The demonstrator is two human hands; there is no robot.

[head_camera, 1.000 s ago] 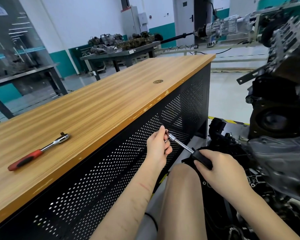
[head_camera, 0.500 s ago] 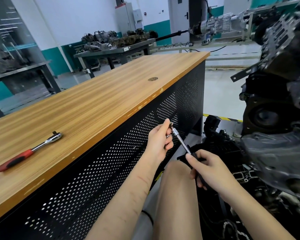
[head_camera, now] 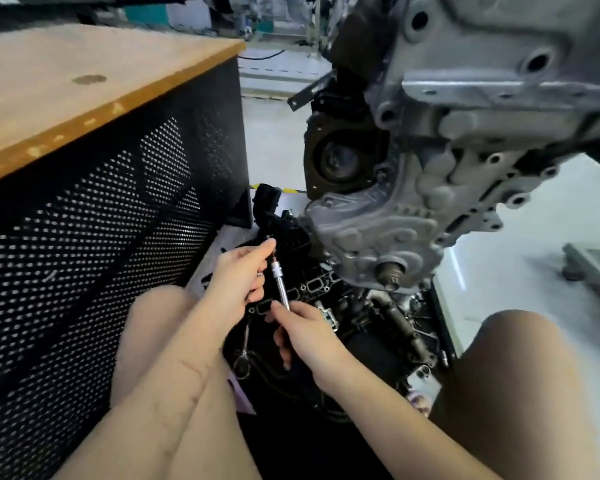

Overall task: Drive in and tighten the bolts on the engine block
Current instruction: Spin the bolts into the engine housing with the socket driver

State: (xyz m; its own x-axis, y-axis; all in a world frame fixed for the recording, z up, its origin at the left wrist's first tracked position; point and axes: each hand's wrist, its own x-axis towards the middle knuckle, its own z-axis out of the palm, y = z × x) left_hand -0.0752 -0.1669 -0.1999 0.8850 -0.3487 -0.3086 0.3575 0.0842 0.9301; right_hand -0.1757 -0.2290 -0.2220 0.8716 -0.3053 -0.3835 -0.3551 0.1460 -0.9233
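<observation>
The grey engine block (head_camera: 465,140) hangs at the upper right, a bolt head (head_camera: 390,271) showing at its lower edge. My right hand (head_camera: 305,330) grips the dark handle of a socket driver (head_camera: 281,285), whose silver shaft points up and slightly left. At the socket end, my left hand (head_camera: 239,275) pinches a small bolt (head_camera: 268,239) with its fingertips. Both hands are low in the middle of the view, left of and below the block.
A wood-topped workbench (head_camera: 84,98) with a black perforated side panel fills the left. Black engine parts (head_camera: 291,244) and a silver wrench (head_camera: 243,351) lie on the floor under the hands. My knees flank the hands. A metal stand foot (head_camera: 589,268) sits at the far right.
The view has swung right and down, so the engine block now fills the upper right and the red-handled ratchet has left view. The driver shaft has tilted more upright between my hands.
</observation>
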